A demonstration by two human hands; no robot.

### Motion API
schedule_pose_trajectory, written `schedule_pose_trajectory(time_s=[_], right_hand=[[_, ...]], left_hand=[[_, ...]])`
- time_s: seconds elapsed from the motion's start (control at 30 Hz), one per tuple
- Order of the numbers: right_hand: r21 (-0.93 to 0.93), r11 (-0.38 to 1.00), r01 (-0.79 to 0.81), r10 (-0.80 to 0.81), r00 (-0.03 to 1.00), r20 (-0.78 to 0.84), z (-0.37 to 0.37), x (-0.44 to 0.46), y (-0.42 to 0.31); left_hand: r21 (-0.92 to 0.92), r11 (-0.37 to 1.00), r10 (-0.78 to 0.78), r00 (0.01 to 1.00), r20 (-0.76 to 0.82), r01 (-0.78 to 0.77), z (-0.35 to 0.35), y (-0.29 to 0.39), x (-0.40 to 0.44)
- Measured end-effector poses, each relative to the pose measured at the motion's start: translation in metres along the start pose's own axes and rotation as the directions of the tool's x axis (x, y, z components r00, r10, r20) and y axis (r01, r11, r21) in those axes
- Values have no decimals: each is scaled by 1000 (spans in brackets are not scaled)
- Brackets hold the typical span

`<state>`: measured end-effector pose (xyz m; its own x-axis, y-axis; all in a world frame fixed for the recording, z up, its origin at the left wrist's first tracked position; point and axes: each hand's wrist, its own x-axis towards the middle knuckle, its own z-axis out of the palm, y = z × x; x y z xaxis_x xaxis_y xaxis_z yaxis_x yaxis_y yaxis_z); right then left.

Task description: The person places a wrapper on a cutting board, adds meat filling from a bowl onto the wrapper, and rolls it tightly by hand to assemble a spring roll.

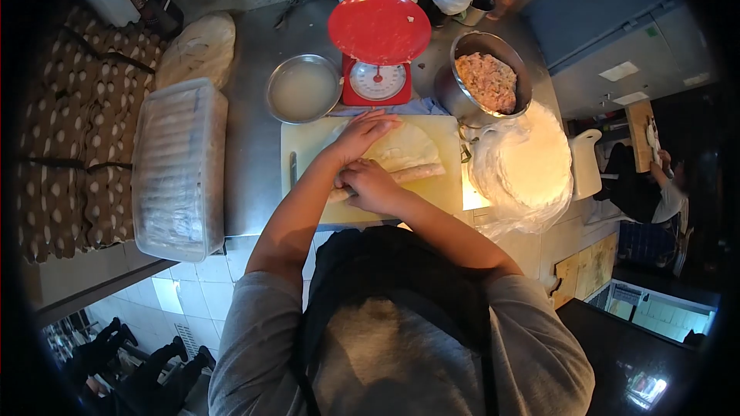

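Note:
On a pale cutting board (447, 132) lies a thin round wrapper sheet (405, 145). A long strip of pinkish meat filling (420, 172) runs along the sheet's near edge. My left hand (365, 135) reaches over the left part of the sheet, its fingers stretched out towards the right. Just below it, my right hand (370, 186) has its fingers curled down on the left part of the filling strip, hiding that stretch. The strip's left end (338, 196) shows beside the curled fingers.
Behind the board stand a bowl of cloudy liquid (304, 89), a red scale (378, 81) and a pot of minced filling (487, 83). To the right sits a plastic-wrapped stack of wrappers (523, 158). A lidded container (179, 169) and egg trays (73, 139) are left. Another person (655, 192) works far right.

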<state>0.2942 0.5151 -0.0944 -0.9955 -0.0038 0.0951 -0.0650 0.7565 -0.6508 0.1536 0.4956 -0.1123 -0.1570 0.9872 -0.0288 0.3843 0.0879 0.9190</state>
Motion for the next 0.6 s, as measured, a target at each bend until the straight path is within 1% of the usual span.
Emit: schedule_pose_trajectory(time_s=[0.03,0.13,0.23,0.33,0.37,0.4,0.43,0.5,0.53,0.6], right_hand=[[7,1000,-4,4,1000,-23,4,2,1],[62,998,23,-22,1000,-14,16,9,0],[216,976,-10,-8,997,82,6,6,11],[101,992,-78,59,982,179,-43,-20,42],[89,991,-100,82,978,191,-60,-32,51],[77,990,-122,104,973,204,-74,-42,59],[52,990,-131,118,971,210,-84,-49,63],[2,989,-148,144,965,219,-98,-60,70],[3,992,-129,126,974,190,-97,-64,71],[7,996,-84,82,987,137,-92,-68,73]], left_hand=[[-7,1000,-6,1000,1,6,0,1,0],[-20,1000,-17,1000,-16,17,1,-2,2],[-11,1000,16,1000,9,-16,0,-2,2],[113,993,34,998,49,-39,0,-5,0],[286,954,74,995,63,-89,3,-2,-3],[449,883,112,991,79,-136,6,3,-8],[594,784,146,984,102,-178,9,8,-14],[677,707,168,978,120,-204,14,14,-20],[714,666,177,976,128,-215,15,16,-21],[724,657,166,977,136,-213,16,18,-20]])
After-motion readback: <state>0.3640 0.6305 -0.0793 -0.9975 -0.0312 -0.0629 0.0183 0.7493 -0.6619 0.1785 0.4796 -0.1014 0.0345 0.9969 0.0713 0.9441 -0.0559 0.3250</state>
